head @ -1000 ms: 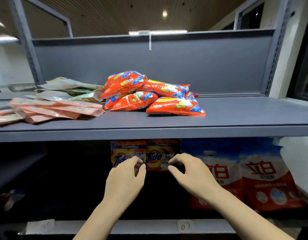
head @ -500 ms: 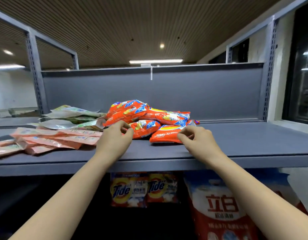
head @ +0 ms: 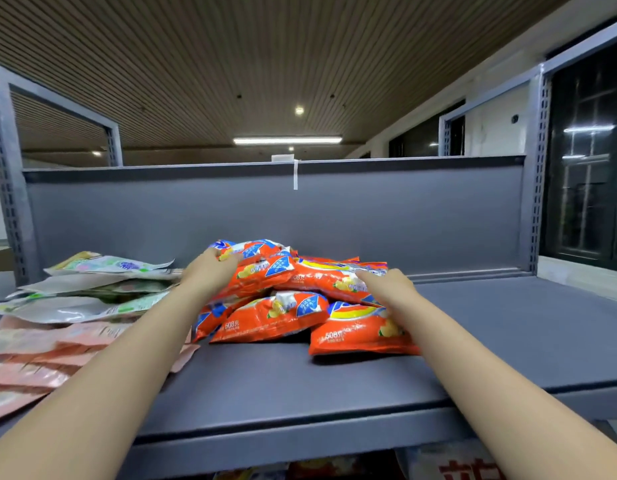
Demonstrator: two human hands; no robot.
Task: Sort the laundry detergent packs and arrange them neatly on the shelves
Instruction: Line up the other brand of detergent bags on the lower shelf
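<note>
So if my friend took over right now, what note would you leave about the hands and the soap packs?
Left hand: resting on the top left of the orange packs, fingers curling onto the top pack; a firm grip cannot be confirmed.
Right hand: laid on the pile's right side, fingers fairly straight.
Orange packs: loose heap mid-shelf.
Green-white pouches and pink pouches: stacked at the left.
Done: kinds grouped roughly.
Left: straighten the orange heap into a neat stack or row.

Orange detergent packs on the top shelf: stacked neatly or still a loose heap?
A loose heap: the orange detergent packs lie overlapping at different angles, with the left hand and right hand on top.
</note>
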